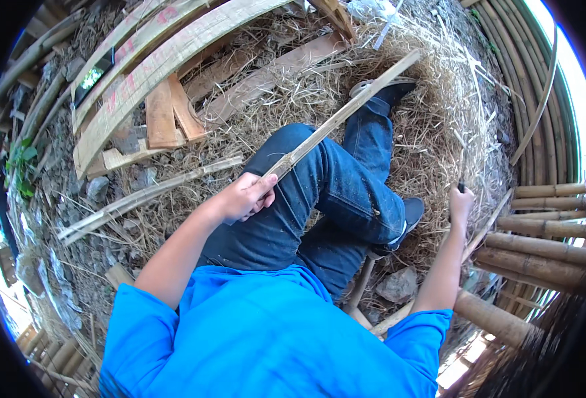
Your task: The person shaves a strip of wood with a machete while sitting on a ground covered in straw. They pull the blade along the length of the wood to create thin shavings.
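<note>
My left hand (248, 198) is closed round the near end of a long split bamboo strip (349, 113). The strip slants up and to the right across my raised knee, and its far end reaches over my shoe. Out to the right, away from the strip, my right hand (461, 204) grips a knife by its dark handle; the thin blade (463, 162) points away from me and is hard to make out against the straw. My legs in blue jeans (353, 192) are bent and crossed beneath the strip.
Fibrous shavings (432, 146) cover the ground. Another split bamboo piece (150, 198) lies at left, below stacked wooden planks (180, 56). Bamboo poles (545, 229) stick out at right beside a bamboo wall (528, 86). A rock (398, 285) sits near my right forearm.
</note>
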Demonstrator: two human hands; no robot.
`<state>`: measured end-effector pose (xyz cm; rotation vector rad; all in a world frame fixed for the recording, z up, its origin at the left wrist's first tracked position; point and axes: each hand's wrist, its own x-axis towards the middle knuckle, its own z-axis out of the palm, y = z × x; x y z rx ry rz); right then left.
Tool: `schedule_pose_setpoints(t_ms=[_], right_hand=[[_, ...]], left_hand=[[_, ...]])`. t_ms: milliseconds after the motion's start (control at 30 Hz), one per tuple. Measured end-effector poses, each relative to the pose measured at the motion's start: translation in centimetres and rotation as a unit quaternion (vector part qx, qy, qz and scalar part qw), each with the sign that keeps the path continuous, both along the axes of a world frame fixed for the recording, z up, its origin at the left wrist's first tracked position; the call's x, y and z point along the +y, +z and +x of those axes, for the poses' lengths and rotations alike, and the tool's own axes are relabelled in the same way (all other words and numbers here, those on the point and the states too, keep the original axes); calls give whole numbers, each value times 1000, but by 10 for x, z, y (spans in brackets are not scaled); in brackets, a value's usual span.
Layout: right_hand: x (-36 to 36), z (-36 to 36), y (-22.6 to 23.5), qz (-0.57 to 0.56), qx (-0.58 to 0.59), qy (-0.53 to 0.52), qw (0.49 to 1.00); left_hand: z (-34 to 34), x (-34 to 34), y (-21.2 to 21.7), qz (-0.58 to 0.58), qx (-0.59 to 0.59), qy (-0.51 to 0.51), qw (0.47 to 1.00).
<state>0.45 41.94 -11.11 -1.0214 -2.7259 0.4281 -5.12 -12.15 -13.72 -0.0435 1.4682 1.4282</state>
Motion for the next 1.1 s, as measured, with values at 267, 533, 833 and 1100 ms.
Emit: schedule_pose_setpoints(t_ms=[267,533,833,1100], right_hand=[[-201,-45,-15,-225,177,155,945],[-316,-75,-15,-245,149,217,933],[-310,-56,-18,-125,86,309,939],[-299,-63,-3,-139,-26,327,934]], left_hand=[[9,8,10,-9,20,57,998],[27,21,2,-88,215,101,967],[26,22,-6,-88,240,85,963],[29,29,-2,-167,329,61,927]])
